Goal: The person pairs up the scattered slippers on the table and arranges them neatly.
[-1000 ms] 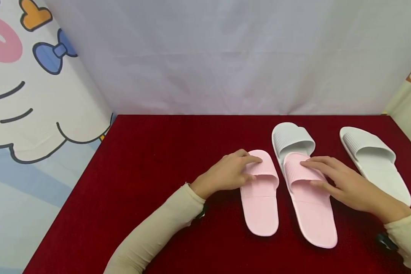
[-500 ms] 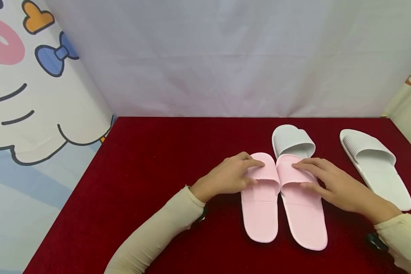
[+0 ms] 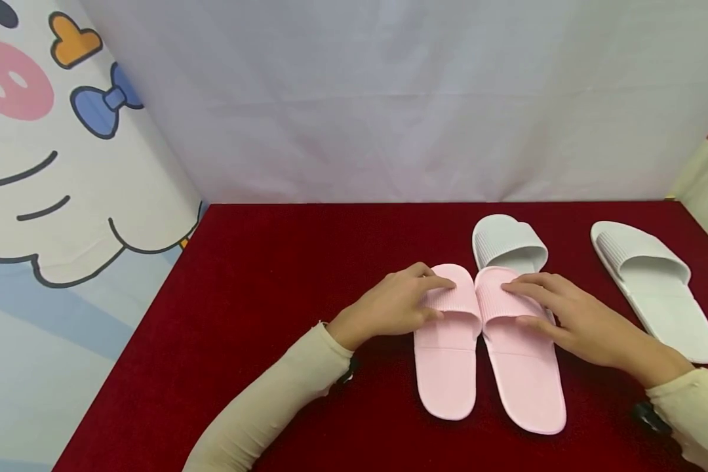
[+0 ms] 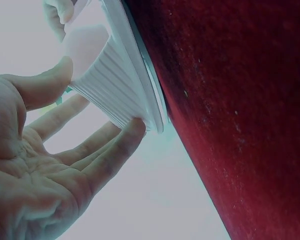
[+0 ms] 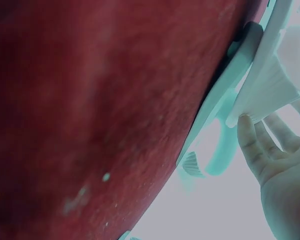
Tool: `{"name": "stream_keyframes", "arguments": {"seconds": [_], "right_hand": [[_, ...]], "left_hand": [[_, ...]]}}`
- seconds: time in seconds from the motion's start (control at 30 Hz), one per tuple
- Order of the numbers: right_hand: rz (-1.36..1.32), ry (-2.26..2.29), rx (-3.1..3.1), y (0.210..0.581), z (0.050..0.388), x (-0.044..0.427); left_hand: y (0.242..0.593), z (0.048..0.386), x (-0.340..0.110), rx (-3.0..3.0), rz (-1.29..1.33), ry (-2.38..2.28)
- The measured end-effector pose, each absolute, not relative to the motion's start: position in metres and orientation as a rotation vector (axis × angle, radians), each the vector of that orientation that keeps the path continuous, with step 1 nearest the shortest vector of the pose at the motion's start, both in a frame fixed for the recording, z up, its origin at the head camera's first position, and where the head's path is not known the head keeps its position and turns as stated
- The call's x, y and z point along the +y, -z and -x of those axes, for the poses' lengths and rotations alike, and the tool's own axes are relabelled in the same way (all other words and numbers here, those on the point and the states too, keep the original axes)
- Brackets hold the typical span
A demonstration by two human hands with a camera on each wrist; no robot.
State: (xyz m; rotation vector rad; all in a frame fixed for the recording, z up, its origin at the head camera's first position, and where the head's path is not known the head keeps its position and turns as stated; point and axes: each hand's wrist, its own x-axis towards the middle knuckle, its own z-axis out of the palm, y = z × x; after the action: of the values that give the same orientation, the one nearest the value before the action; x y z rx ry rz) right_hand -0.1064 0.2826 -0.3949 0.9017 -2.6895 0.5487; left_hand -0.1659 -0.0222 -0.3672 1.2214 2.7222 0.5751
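Two pink slippers lie side by side, their straps touching. My left hand (image 3: 392,301) grips the left pink slipper (image 3: 446,380) by its ribbed strap; in the left wrist view, its thumb meets the strap's opening edge and its fingers spread along the ribbed side. My right hand (image 3: 590,324) holds the right pink slipper (image 3: 528,387) by the outer side of its strap. This slipper overlaps a white slipper (image 3: 507,236) behind it, hiding most of that one's sole. In the right wrist view, the right hand's fingertips (image 5: 245,125) touch the strap near the toe.
Another white slipper (image 3: 672,308) lies at the right, toe pointing away. Dark red cloth (image 3: 283,275) covers the table. A pale curtain (image 3: 377,105) hangs along the back edge, and a printed cartoon curtain (image 3: 94,196) stands at the left.
The right pink slipper has slid left with my right hand and now meets the left one; most of this came in the first half second. My left hand stays nearly still.
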Motion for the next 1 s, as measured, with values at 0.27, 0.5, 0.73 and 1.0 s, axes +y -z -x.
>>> {"name": "stream_keyframes", "arguments": {"seconds": [0.27,0.5,0.73,1.0], "right_hand": [[-0.885,-0.549,-2.708,0.394,0.112,0.272],[-0.932,-0.544,-2.708,0.395,0.117,0.257],[-0.948,-0.566,-2.723,0.397,0.123,0.235],[-0.981,-0.619,-2.734,0.394,0.136,0.195]], "left_hand": [[0.367,0.166,-0.031,2.744,-1.201,-0.577],[0.372,0.164,-0.046,2.751,-1.151,-0.584],[0.37,0.163,-0.069,2.761,-1.111,-0.615],[0.369,0.164,-0.105,2.821,-1.063,-0.649]]}}
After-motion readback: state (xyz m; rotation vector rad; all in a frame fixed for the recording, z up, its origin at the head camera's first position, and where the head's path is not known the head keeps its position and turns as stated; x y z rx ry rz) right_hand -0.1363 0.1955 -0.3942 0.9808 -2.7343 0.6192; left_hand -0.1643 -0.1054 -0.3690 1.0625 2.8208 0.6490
